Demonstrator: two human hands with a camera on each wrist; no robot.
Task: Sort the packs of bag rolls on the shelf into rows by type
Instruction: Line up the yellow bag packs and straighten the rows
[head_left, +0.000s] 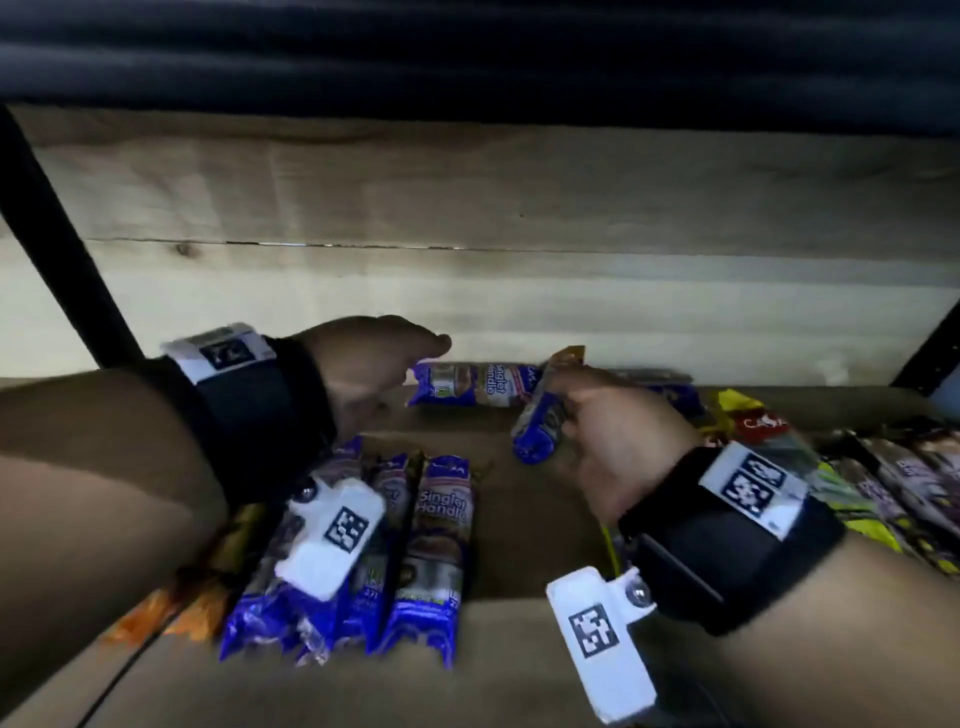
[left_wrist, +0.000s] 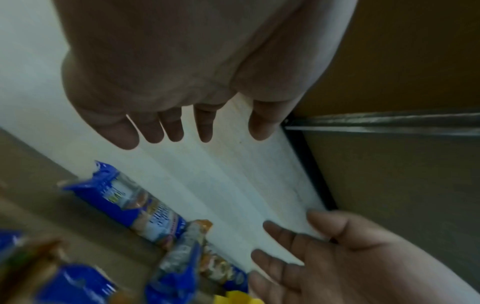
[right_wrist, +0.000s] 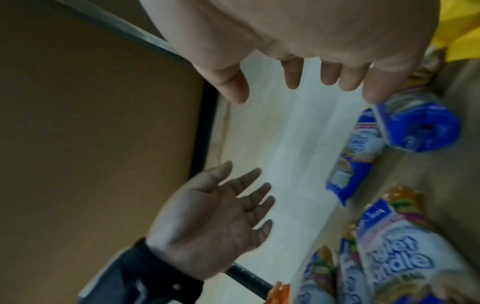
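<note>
Three blue "Singlet Handle" packs lie side by side at the shelf front, the rightmost lengthwise. Another blue pack lies crosswise against the back panel. My left hand hovers just left of it, fingers straight, holding nothing. A further blue pack stands tilted, one end up. My right hand is right beside it with straight fingers. Whether they touch the pack I cannot tell.
The shelf floor is brown board, backed by a pale wood panel. Yellow packs and dark packs fill the right side. Orange packs lie at the front left. A black post stands on the left.
</note>
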